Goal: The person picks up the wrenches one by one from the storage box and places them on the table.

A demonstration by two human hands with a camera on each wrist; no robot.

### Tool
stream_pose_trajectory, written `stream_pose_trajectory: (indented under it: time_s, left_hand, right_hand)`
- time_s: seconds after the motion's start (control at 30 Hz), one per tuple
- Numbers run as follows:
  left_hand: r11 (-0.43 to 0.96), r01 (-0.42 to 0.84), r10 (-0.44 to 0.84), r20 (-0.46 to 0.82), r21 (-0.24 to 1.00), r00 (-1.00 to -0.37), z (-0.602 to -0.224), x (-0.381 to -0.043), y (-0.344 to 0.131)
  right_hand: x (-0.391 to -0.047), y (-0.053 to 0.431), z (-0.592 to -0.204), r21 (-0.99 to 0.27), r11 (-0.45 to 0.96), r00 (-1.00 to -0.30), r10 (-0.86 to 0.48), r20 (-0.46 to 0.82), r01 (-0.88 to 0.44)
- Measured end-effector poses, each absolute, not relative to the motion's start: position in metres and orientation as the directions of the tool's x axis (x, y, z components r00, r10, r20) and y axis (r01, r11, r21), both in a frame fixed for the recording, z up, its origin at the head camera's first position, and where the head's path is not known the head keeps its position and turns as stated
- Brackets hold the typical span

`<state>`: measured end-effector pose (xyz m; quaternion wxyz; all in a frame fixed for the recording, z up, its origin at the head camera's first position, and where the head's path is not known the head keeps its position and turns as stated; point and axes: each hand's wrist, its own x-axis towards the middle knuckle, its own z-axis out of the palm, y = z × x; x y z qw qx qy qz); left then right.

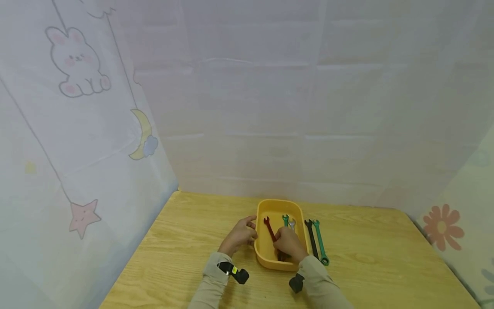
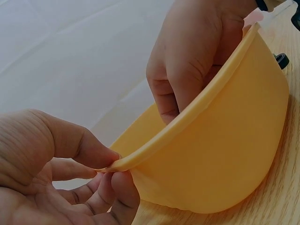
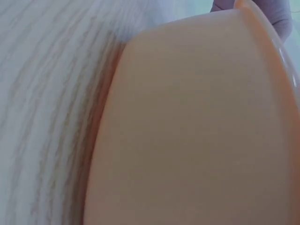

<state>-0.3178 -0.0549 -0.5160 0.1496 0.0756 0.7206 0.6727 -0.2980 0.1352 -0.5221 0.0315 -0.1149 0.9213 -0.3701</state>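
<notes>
My left hand is at the left side of a yellow plastic basin. In the left wrist view its thumb and fingers pinch the basin's rim. My right hand reaches down inside the basin, fingers curled round the shaft of a red open-end wrench; its fingertips are hidden behind the wall in the left wrist view. Beside that hand, a green wrench and a silver wrench lie in the basin, partly covered. The basin's outer wall fills most of the right wrist view.
Just right of the basin, a black wrench and a green wrench lie side by side on the wooden table. A pale sheet hangs behind the table, and printed sheets hang at both sides.
</notes>
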Motion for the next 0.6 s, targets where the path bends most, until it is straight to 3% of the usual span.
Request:
stream_pose_trajectory:
  time_s: [0.23,0.6]
  left_hand:
    - [0.111,-0.089,0.313,-0.12,0.99,-0.942,-0.5172,-0.318,-0.0552]
    - [0.112,-0.079,0.305,-0.11,0.991,-0.946,-0.5144,-0.317,-0.0542]
  right_hand:
    - [-0.2948,0.1374,-0.5251,-0.73,0.664,-0.967,-0.255,-0.016,-0.163]
    - [-0.2935,0.1398,-0.5239,-0.694,0.697,-0.975,-0.217,0.04,-0.183]
